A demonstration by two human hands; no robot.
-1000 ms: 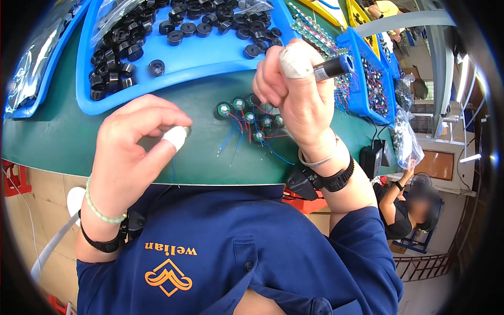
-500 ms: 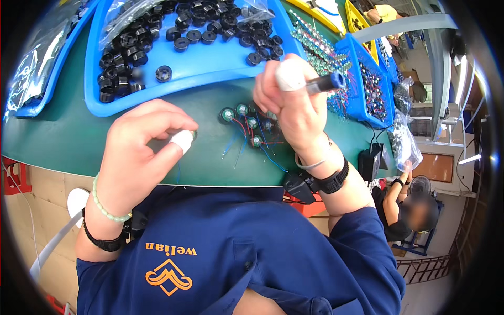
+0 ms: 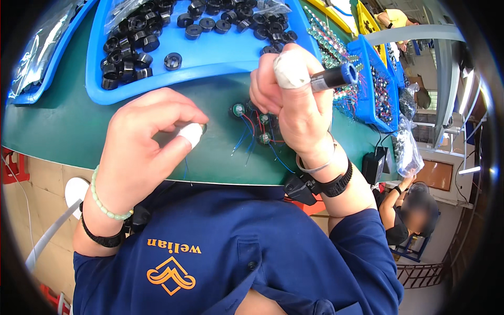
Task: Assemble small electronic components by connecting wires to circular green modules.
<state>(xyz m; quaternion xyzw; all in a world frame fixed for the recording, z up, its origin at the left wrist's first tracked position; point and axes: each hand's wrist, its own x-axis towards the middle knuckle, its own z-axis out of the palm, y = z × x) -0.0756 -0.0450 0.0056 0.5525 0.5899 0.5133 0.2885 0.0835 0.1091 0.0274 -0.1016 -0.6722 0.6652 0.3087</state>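
Left hand (image 3: 149,131): fingers pinching small part (image 3: 204,127), mostly hidden. Right hand (image 3: 299,100): fingers curled round blue-ended dark cylindrical tool (image 3: 331,79). Round wired modules (image 3: 264,138) on smooth green surface (image 3: 220,165).

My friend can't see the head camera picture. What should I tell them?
A person's right hand grips a dark pen-shaped tool, while the left hand pinches a small, mostly hidden part over a green table. Little wired parts lie nearby; beyond is a blue tray of black caps.
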